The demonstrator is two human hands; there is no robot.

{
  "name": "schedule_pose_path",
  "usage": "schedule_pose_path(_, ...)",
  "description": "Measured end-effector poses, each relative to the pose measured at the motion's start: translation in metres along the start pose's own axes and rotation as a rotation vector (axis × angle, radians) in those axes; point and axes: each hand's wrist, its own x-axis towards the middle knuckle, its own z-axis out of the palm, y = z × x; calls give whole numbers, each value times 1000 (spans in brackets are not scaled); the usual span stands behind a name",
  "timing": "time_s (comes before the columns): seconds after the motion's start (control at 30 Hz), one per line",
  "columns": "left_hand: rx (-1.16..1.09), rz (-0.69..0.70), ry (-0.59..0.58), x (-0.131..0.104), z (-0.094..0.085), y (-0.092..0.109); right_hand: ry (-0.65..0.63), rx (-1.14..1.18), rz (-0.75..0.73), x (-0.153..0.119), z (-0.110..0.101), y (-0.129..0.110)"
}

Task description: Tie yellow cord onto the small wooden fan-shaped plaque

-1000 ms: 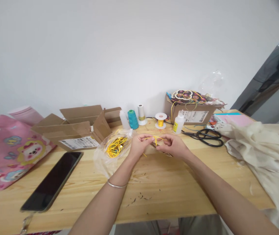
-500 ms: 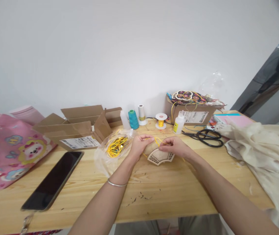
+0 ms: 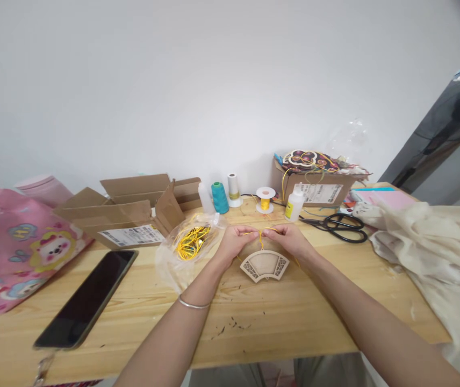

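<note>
Left hand (image 3: 232, 242), right hand (image 3: 291, 239): both tight on one yellow cord (image 3: 261, 241), one fan-shaped plaque (image 3: 264, 264) below.

The wooden plaque (image 3: 264, 264), earlier partly hidden, now shows whole.

Pale fan-shaped plaque (image 3: 264, 264), lattice ends, wide arc up, below taut yellow cord (image 3: 261, 240)

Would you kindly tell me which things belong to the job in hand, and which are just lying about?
In the job:
yellow cord, held by left hand and right hand
fan-shaped piece on the cord

Apparently lying about:
phone
pink bag
cream cloth
</note>
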Motion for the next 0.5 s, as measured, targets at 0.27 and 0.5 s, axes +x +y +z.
schedule_pose_path(0.27, 119, 27, -18, 2, 4, -4, 75, -80, -80, 2, 3, -1)
schedule_pose_path(0.5, 226, 48, -50, 1, 5, -7, 127, -116, -86, 5, 4, 5)
